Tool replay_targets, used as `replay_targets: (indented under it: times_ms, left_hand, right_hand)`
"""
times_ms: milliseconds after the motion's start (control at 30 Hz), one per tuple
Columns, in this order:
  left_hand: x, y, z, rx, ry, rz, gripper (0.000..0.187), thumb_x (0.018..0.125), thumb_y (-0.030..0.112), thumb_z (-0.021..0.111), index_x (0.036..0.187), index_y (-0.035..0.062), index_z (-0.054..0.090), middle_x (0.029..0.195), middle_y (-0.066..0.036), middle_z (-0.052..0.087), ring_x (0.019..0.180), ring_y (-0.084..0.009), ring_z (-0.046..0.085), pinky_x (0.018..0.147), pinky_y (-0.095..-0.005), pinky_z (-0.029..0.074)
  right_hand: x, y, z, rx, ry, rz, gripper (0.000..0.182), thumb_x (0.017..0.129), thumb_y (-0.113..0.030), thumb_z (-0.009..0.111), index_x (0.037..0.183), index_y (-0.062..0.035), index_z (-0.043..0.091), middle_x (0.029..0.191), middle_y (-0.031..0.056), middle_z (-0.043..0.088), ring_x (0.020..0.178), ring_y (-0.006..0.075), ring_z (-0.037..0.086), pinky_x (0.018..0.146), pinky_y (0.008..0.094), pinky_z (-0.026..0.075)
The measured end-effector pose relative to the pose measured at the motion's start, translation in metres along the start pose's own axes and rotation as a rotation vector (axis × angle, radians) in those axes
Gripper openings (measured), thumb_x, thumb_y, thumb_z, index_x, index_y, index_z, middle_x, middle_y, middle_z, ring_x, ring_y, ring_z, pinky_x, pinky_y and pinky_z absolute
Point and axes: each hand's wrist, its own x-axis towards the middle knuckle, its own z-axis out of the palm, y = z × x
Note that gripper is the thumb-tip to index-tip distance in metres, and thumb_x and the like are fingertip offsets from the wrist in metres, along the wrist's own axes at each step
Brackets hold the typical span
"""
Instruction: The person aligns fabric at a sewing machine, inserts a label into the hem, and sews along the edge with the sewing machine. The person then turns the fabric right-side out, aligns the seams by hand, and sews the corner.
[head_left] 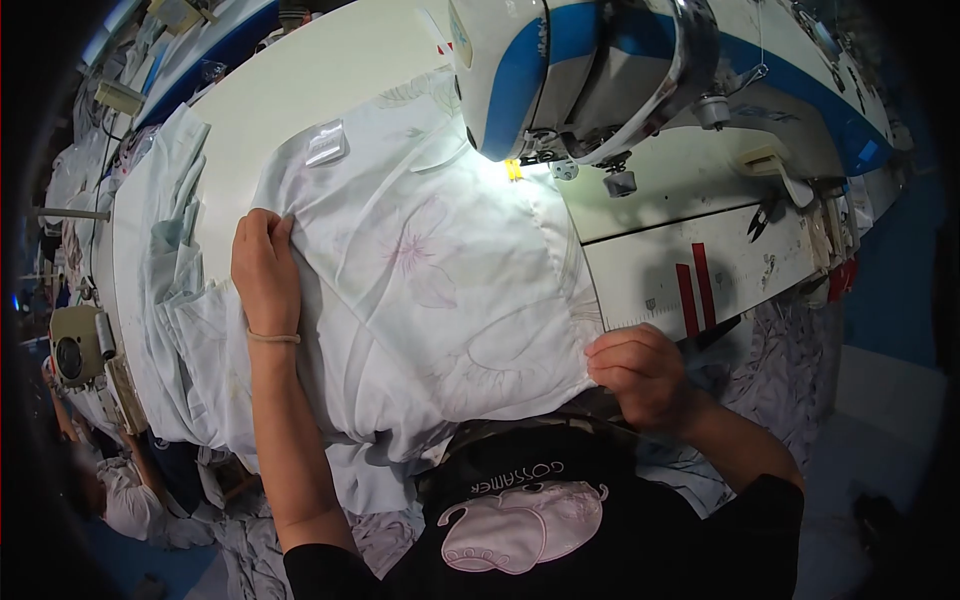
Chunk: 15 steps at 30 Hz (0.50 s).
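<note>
A white fabric (450,300) with a pale pink flower print lies across the sewing table, its upper right edge under the head of a blue and white sewing machine (510,90). My left hand (267,270), a band at its wrist, has its fingers curled on the left edge of the fabric. At the lower right corner, my right hand (640,375) pinches the hem between thumb and fingers. A small label in clear plastic (326,144) rests on the cloth at upper left. The lamp glows near a yellow part (514,170) by the needle area, where glare hides detail.
More pale fabric (175,320) hangs in folds at the left. Thread snips (763,218) and red tape strips (694,290) are on the table (640,270) at the right. Crumpled printed cloth (790,370) lies below. Another person (130,500) is at the far left, near another machine (78,345).
</note>
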Motion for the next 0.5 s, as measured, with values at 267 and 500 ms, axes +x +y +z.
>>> replay_targets:
  times_ms: [267, 500]
  left_hand:
    - [0.011, -0.014, 0.008, 0.005, 0.013, -0.002, 0.011, 0.093, 0.006, 0.062, 0.089, 0.0013, 0.053, 0.084, -0.015, 0.058, 0.079, -0.0338, 0.056, 0.07, -0.0414, 0.045]
    - [0.028, -0.027, 0.018, 0.022, 0.028, -0.016, 0.013, 0.094, 0.012, 0.062, 0.091, 0.0025, 0.054, 0.085, -0.014, 0.06, 0.078, -0.0327, 0.058, 0.072, -0.0389, 0.047]
  right_hand:
    - [0.012, 0.008, 0.002, 0.002, -0.007, -0.025, 0.021, 0.069, 0.005, 0.062, 0.088, -0.0032, 0.065, 0.095, 0.0089, 0.067, 0.087, 0.0262, 0.068, 0.071, 0.0354, 0.052]
    - [0.025, 0.007, 0.005, -0.03, -0.055, -0.003, 0.019, 0.069, 0.004, 0.063, 0.087, -0.0016, 0.067, 0.094, 0.0097, 0.069, 0.09, 0.0258, 0.067, 0.075, 0.0345, 0.053]
